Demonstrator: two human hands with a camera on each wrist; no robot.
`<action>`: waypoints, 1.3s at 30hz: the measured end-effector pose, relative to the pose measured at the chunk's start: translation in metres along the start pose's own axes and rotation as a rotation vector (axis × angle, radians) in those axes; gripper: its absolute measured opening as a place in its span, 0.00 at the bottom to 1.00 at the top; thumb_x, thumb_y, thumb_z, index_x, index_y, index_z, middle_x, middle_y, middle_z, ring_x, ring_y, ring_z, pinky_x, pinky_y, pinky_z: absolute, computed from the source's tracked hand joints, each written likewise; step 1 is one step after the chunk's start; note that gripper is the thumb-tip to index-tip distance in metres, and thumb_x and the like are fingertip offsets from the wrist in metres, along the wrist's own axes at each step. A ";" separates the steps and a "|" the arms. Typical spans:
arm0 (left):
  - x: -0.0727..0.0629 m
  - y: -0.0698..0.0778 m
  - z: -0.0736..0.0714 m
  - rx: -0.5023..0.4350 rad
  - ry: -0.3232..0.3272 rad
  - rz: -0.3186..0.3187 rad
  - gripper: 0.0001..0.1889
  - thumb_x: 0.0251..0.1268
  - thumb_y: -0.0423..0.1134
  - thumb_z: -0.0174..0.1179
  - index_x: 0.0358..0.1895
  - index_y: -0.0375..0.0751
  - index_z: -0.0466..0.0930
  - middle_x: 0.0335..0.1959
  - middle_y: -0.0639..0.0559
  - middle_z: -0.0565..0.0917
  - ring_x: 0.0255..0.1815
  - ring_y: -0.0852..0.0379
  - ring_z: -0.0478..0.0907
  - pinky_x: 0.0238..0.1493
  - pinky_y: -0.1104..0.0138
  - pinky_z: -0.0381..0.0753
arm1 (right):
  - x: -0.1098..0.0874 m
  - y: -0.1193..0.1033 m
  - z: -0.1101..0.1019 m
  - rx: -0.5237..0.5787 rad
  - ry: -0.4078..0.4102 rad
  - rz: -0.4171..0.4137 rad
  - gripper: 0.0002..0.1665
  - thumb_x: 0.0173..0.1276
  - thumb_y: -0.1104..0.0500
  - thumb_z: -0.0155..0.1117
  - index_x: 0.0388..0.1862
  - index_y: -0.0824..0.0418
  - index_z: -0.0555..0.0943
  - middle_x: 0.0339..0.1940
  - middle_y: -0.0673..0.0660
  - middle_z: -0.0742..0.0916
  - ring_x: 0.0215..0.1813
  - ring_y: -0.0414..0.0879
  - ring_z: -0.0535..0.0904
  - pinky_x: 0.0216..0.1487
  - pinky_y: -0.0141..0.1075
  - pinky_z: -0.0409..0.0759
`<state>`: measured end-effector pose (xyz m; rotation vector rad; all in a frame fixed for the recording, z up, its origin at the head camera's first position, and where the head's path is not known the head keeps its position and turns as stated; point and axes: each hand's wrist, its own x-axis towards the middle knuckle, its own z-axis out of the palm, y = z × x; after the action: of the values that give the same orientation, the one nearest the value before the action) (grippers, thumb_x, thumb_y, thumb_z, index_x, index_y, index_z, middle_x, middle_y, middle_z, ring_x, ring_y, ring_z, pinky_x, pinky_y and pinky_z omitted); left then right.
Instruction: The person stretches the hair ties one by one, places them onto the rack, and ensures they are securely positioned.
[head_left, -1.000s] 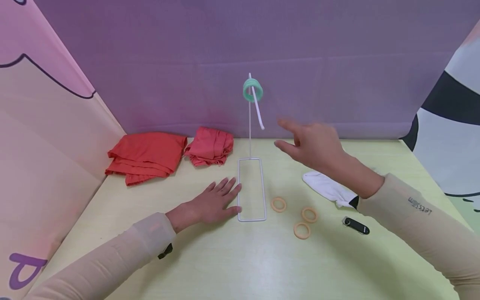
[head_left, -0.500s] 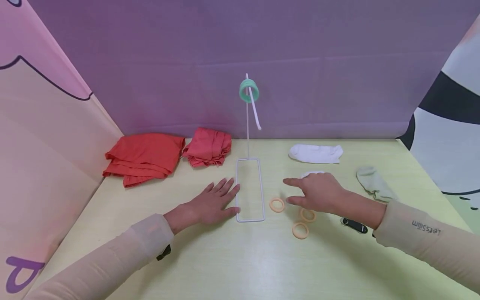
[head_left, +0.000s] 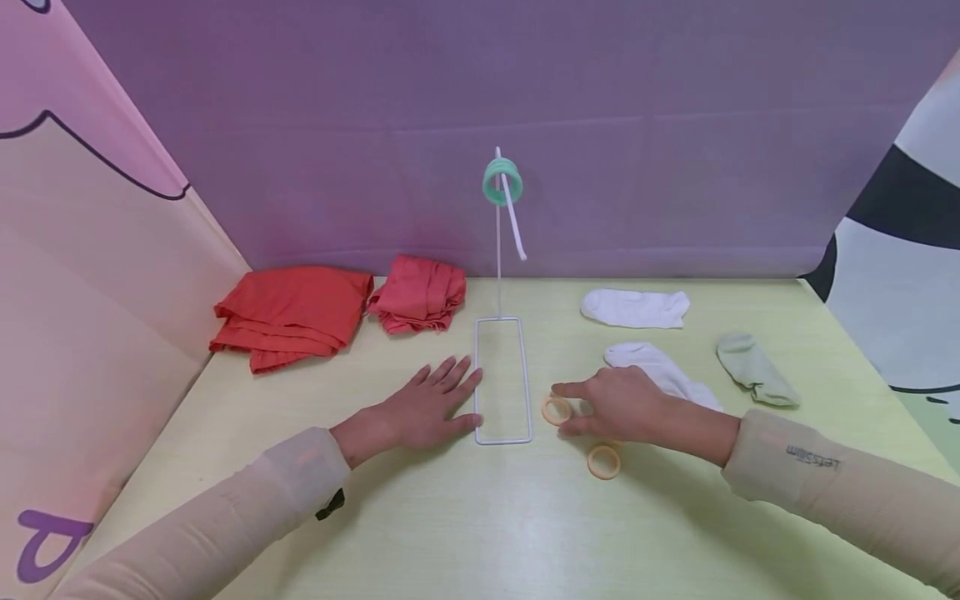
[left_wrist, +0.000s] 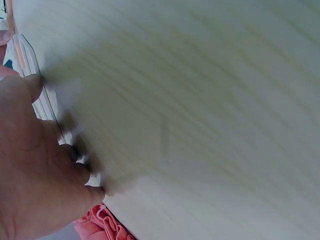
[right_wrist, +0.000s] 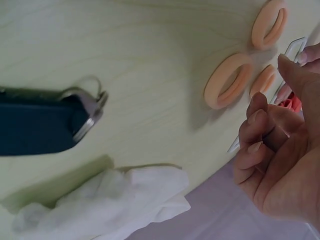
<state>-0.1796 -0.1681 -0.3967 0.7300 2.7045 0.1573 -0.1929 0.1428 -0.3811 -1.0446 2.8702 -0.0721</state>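
Note:
My left hand (head_left: 420,408) lies flat on the table with fingers spread, fingertips and thumb at the left side of a white wire stand's base (head_left: 504,441). The thumb and index finger of my right hand (head_left: 626,406) are parted around a flat-lying peach ring (head_left: 545,412), one tip at each edge; its other fingers are curled in. A second peach ring (head_left: 591,463) lies nearer the front. Of a third, mostly hidden under the right hand, only a sliver shows in the head view. Several green rings (head_left: 487,188) hang together on the stand's raised arm (head_left: 515,225).
Two white socks (head_left: 633,308) and a pale green sock (head_left: 757,371) lie at the right. Folded red cloths (head_left: 300,312) sit at the back left. A dark fob with a metal key ring (right_wrist: 35,122) shows in the right wrist view. A purple backdrop (head_left: 675,167) rises behind the table.
My right hand has come down from beside the stand's arm to the peach ring on the table, uncovering the socks and covering the fob. My left hand has stayed put.

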 end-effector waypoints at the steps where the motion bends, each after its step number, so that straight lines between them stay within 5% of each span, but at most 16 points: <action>1: 0.000 0.000 0.000 0.000 0.000 0.000 0.41 0.76 0.65 0.41 0.83 0.50 0.41 0.84 0.47 0.40 0.85 0.43 0.34 0.81 0.42 0.40 | 0.001 0.000 0.001 0.004 -0.006 -0.001 0.36 0.61 0.30 0.66 0.66 0.42 0.80 0.07 0.45 0.71 0.18 0.39 0.66 0.18 0.36 0.62; 15: -0.001 0.001 -0.001 0.001 0.009 0.006 0.41 0.76 0.65 0.41 0.83 0.50 0.41 0.84 0.46 0.40 0.85 0.43 0.34 0.81 0.42 0.40 | 0.007 0.000 0.004 0.076 -0.016 -0.011 0.30 0.64 0.35 0.66 0.62 0.45 0.83 0.09 0.42 0.74 0.23 0.39 0.73 0.21 0.37 0.67; 28: 0.001 0.000 0.001 0.001 0.008 -0.004 0.41 0.76 0.65 0.41 0.83 0.51 0.41 0.84 0.47 0.40 0.85 0.43 0.34 0.81 0.42 0.40 | 0.009 -0.004 0.013 0.096 0.105 -0.052 0.16 0.66 0.44 0.67 0.50 0.48 0.87 0.09 0.39 0.73 0.19 0.36 0.69 0.19 0.33 0.66; 39: 0.001 -0.001 0.001 0.010 0.001 -0.003 0.41 0.76 0.66 0.40 0.83 0.51 0.40 0.84 0.47 0.39 0.85 0.43 0.34 0.81 0.42 0.40 | 0.010 -0.007 0.001 0.088 0.232 -0.065 0.16 0.68 0.43 0.65 0.52 0.45 0.86 0.11 0.38 0.77 0.17 0.32 0.70 0.17 0.32 0.65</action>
<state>-0.1805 -0.1679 -0.3983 0.7293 2.7094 0.1435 -0.1958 0.1305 -0.3823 -1.1847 3.0010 -0.3429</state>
